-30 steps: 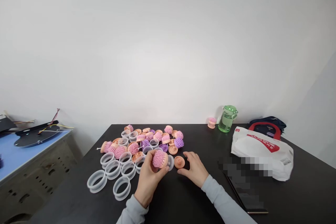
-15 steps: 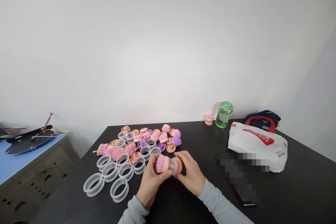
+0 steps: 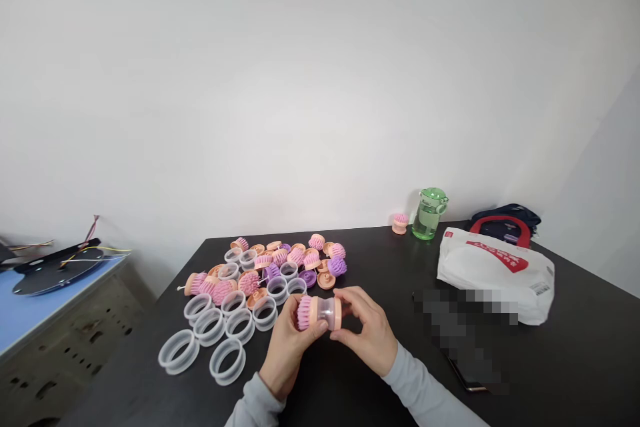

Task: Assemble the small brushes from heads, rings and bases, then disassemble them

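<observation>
"Centrally, your left hand (image 3: 290, 347) clamps the pink-bristled brush (image 3: 326, 315) over the black table (image 3: 350, 390), right of the clear rings (image 3: 226, 377); its far fingers are hidden."

"And your right hand (image 3: 370, 330)?"

"Your thumb and forefinger pinch the brush's peach end; the other fingers curl, partly out of sight."

"Anything else obscured?"

"Pixel blocks mask most of the flat dark object (image 3: 459, 350); the frame's bottom edge crops both your sleeves (image 3: 430, 390)."

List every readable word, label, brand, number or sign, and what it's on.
None readable.
White bag, red patch: pale characters, too blurred.
White bag, barcode label: too small.
White bag, red corner mark: too small.
</observation>
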The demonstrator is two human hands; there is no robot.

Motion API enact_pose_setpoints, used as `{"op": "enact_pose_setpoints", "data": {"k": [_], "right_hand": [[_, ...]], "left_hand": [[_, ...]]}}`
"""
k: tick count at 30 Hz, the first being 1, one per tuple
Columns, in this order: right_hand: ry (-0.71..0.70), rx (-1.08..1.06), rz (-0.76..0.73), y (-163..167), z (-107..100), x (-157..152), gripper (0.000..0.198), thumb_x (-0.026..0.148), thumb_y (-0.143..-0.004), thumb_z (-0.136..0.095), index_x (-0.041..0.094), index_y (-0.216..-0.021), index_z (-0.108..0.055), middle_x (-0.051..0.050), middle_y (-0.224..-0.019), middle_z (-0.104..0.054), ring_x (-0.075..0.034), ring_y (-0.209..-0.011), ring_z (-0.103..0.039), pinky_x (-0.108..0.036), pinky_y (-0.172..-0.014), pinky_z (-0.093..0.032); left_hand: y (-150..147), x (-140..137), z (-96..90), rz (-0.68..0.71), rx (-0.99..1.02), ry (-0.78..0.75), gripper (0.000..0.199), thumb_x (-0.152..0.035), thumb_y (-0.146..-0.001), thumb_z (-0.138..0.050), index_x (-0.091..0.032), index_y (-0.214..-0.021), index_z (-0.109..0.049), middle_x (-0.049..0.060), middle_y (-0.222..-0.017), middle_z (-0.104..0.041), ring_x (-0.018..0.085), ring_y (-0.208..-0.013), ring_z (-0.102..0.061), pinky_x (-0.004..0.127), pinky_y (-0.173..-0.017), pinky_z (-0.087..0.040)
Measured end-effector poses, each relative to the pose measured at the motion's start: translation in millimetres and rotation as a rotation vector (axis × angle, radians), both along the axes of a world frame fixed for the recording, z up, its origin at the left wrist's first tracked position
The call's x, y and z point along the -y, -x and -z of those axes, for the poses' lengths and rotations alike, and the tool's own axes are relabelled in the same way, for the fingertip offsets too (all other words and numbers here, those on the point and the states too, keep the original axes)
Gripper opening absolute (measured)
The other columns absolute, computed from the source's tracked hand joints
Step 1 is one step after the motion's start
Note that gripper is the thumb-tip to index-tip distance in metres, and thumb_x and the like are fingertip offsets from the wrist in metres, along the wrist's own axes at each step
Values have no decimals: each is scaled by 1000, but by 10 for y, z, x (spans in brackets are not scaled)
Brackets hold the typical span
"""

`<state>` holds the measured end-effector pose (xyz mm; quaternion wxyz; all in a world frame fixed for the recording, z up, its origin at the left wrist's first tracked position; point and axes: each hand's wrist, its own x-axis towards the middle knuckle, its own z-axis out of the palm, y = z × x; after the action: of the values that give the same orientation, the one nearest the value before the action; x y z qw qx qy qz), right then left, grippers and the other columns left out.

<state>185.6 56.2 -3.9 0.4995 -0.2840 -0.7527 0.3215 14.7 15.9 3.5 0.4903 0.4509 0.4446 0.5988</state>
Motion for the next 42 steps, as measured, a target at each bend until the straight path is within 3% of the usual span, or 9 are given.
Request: {"op": "enact_pose_setpoints", "data": {"k": [7,14,22,30,35,38,40,42], "right_hand": [[-135,59,34,-35,-25,31,51,19,-72,-78,23,-119,-60,-10,-112,-61,-21,-81,-66,-35,-74,-61],[-368,138,48,-67,-75,75,45,8,-84,-55,24,-126,-56,-11,-115,-61,-27,-107,-61,-43,-90,-56],[-502,135,-18,-108,-166,66,45,4,-90,-46,28,-127,-57,-10,-116,-64,-24,-111,-61,-43,-89,-56],[-681,223,-100,-132,-143,82,35,7,-93,-54,29,-119,-63,-7,-113,-70,-24,-113,-63,-41,-89,-57],[-643,274,5,-141,-116,56,40,9,-93,-51,25,-130,-55,-12,-115,-67,-26,-110,-62,-44,-87,-57],[-571,288,73,-141,-97,52,44,34,-90,-63,17,-130,-54,-16,-109,-67,-30,-100,-64,-45,-82,-57],[-458,271,119,-124,-87,62,52,53,-86,-63,14,-119,-59,-15,-96,-68,-29,-85,-66,-42,-73,-58],[-297,241,138,-90,-82,79,50,62,-86,-55,16,-103,-63,-9,-81,-66,-23,-70,-65,-36,-63,-56]], "left_hand": [[-23,25,-9,24,67,36,40,-32,-65,-83,-19,-88,-53,-3,-78,-57,12,-72,-50,24,-65,-41],[-55,49,-19,59,122,47,40,-29,-61,-85,-20,-78,-50,-5,-69,-55,10,-62,-50,22,-58,-41],[-72,93,-107,179,209,127,40,-32,-64,-84,-19,-79,-49,-1,-66,-67,12,-60,-60,24,-57,-46],[-76,76,-37,272,269,248,42,-49,-70,-78,-16,-85,-56,-1,-63,-63,9,-50,-59,19,-45,-42],[-57,67,-37,243,280,238,41,-44,-69,-80,-18,-88,-54,-1,-71,-64,10,-60,-61,21,-55,-46],[-45,69,-56,198,274,181,43,-33,-62,-86,-20,-82,-51,-5,-72,-59,8,-63,-56,20,-59,-45],[-43,70,-63,169,221,103,44,-30,-58,-88,-20,-77,-50,-7,-69,-54,7,-62,-49,19,-57,-41],[-42,71,-67,137,107,6,44,-29,-56,-88,-20,-77,-51,-7,-70,-53,8,-62,-46,19,-56,-38]]}}
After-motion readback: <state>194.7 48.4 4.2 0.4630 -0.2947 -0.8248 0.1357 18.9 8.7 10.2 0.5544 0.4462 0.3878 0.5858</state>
